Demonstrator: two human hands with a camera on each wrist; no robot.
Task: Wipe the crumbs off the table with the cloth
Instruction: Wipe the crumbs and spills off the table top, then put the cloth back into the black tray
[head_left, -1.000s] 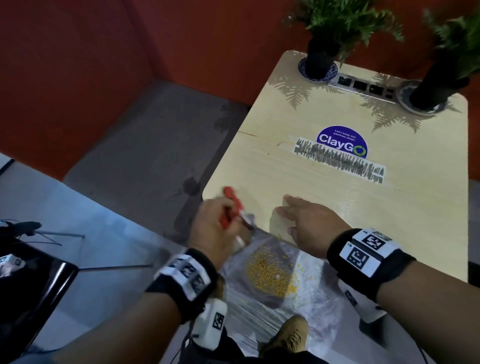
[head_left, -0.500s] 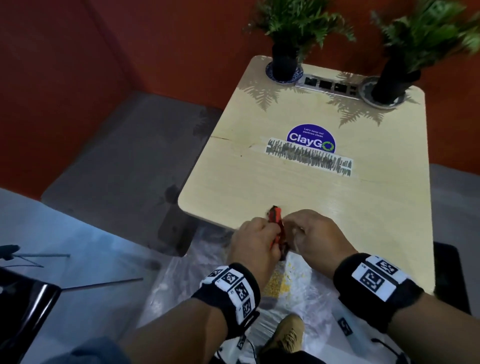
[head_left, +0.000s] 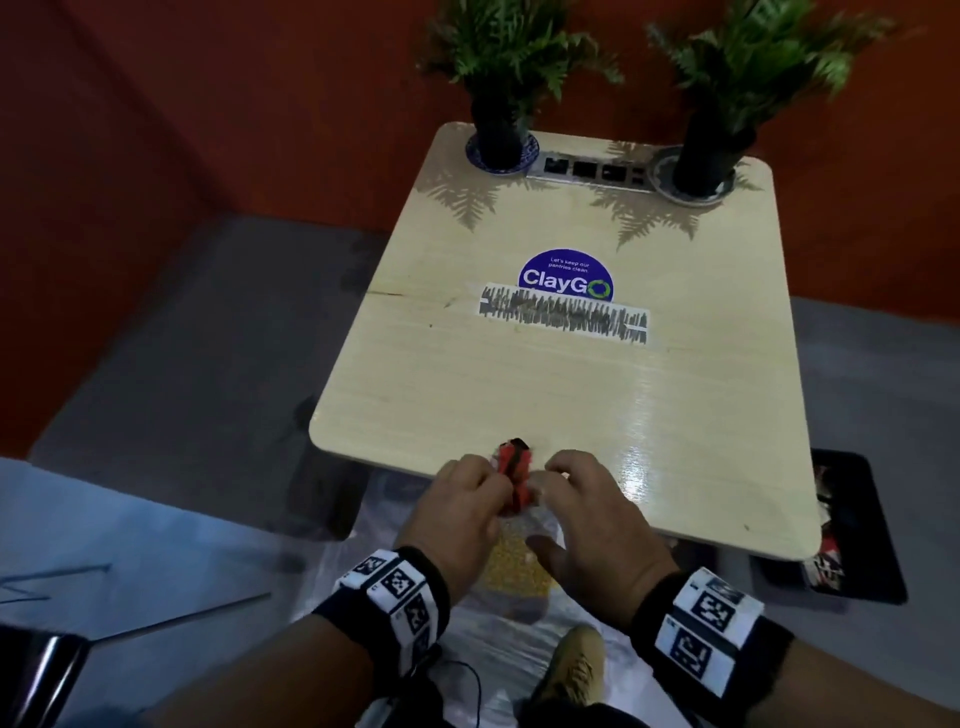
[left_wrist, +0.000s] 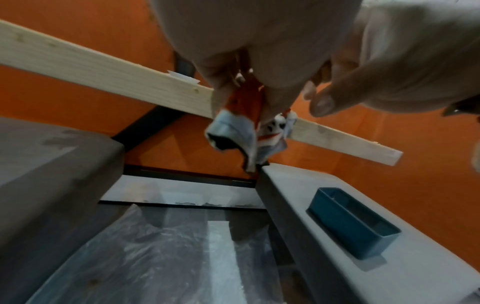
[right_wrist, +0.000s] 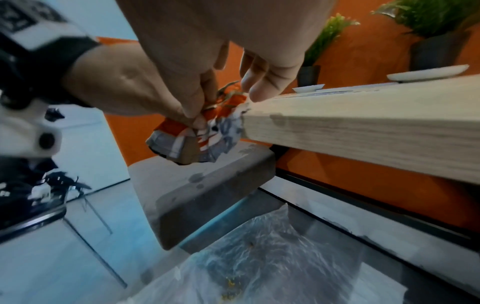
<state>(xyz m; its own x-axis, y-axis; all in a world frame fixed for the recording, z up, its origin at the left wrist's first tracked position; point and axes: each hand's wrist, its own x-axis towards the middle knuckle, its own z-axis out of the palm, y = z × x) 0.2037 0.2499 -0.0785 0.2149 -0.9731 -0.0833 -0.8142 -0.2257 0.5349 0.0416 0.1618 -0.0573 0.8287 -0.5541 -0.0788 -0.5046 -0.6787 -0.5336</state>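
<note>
At the table's (head_left: 545, 374) near edge, the left hand (head_left: 457, 512) pinches a bunched orange-and-white cloth (head_left: 515, 475). The right hand (head_left: 592, 514) touches it, fingers curled; whether it grasps cannot be told. Yellow crumbs (head_left: 514, 564) lie on plastic sheeting (head_left: 498, 670) below that edge.

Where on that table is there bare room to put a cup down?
Bare wood lies between the ClayGo sticker and the near edge, widest toward the right. Crowded: the far edge with two potted plants and socket strip, and where both hands bunch the cloth.

You've got one bench (head_left: 545, 374), two potted plants (head_left: 506, 57) (head_left: 743, 67), one orange-and-white cloth (head_left: 515, 475), one pile of yellow crumbs (head_left: 511, 569) on plastic sheeting, one blue sticker (head_left: 565, 275), and two hands: left hand (head_left: 460, 512), right hand (head_left: 592, 525).
</note>
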